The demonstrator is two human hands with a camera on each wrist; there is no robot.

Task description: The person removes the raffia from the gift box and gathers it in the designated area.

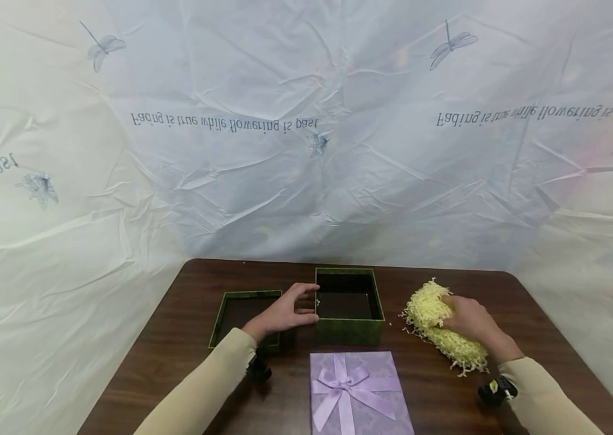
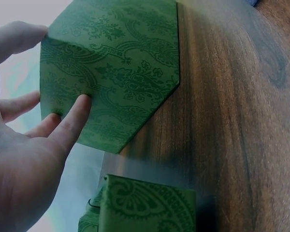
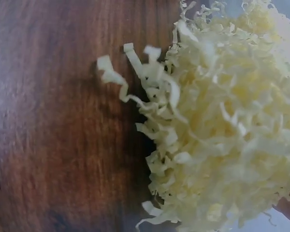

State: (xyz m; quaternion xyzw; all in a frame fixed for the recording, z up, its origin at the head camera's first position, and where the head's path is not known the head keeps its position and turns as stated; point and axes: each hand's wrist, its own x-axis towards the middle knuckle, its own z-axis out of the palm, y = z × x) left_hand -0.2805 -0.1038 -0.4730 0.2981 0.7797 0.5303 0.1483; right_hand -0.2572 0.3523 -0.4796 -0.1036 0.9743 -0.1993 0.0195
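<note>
A green patterned box (image 1: 348, 331) stands without its lid at the back middle of the table, its dark inside showing. My left hand (image 1: 286, 309) is at the box's left side. In the left wrist view, the fingertips of my left hand (image 2: 24, 159) touch the patterned wall of the box (image 2: 121, 72), fingers spread and mostly straight. Off to the right, my right hand (image 1: 471, 320) grips a clump of pale yellow shredded paper (image 1: 428, 308). That shredded paper (image 3: 227, 130) fills much of the right wrist view and hides most of the fingers.
The green box lid (image 1: 221, 317) lies with its hollow side up, partly behind my left hand. A lilac gift box (image 1: 360, 393) with a ribbon bow sits at the front middle of the brown table (image 1: 284, 386). White printed sheeting (image 1: 252, 181) hangs around the table.
</note>
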